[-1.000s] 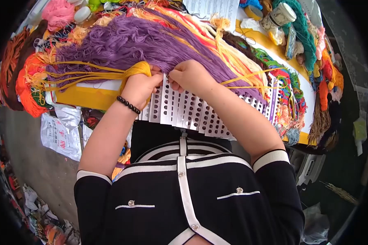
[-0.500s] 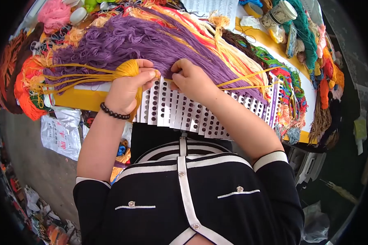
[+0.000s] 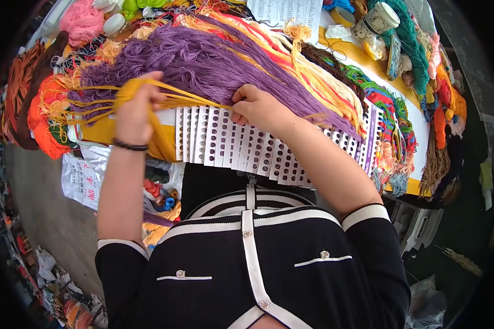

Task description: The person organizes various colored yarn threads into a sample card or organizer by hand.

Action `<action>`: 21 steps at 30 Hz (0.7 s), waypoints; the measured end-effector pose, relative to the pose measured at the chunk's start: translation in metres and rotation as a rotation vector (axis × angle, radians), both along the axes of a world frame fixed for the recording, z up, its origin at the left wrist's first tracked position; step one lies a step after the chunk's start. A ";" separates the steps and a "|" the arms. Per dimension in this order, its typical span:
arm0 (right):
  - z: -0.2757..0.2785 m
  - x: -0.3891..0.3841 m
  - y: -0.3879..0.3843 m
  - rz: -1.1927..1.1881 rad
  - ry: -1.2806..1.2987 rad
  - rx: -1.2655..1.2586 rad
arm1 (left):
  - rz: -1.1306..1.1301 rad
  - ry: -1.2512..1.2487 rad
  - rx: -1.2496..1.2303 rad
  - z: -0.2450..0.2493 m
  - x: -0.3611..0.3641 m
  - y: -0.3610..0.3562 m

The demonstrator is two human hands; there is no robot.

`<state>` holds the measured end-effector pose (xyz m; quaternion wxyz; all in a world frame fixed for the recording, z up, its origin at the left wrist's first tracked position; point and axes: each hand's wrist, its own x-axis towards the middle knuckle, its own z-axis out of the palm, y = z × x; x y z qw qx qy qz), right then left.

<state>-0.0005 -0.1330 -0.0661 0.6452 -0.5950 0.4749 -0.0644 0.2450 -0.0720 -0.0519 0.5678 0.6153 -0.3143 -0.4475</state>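
Note:
My left hand (image 3: 135, 112), smeared by motion, is closed on a bundle of golden-yellow thread (image 3: 162, 134) that loops over its fingers and hangs below. Several yellow strands run taut from it to my right hand (image 3: 262, 111), whose thumb and fingers pinch them. Other yellow strands trail left from my left hand. Beneath my right hand lie overlapping white cards (image 3: 219, 142) punched with rows of holes, along the near table edge. A thick mass of purple thread (image 3: 170, 60) spreads just beyond both hands.
Red, cream and orange threads (image 3: 291, 71) lie beyond the purple. Orange-red skeins (image 3: 49, 118) are at the left, green skeins (image 3: 403, 44) at the right. A patterned cup (image 3: 376, 21), a lidded jar (image 3: 117, 26) and a printed sheet (image 3: 288, 16) sit at the back.
My left hand has moved left with the yellow bundle, and strands now stretch between my hands. The yellow strands that reached right past my right forearm are gone from there. My right hand has barely moved.

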 end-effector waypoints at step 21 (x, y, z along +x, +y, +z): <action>0.062 0.035 0.078 -0.107 -0.567 0.048 | -0.352 0.355 -0.127 0.047 -0.074 0.081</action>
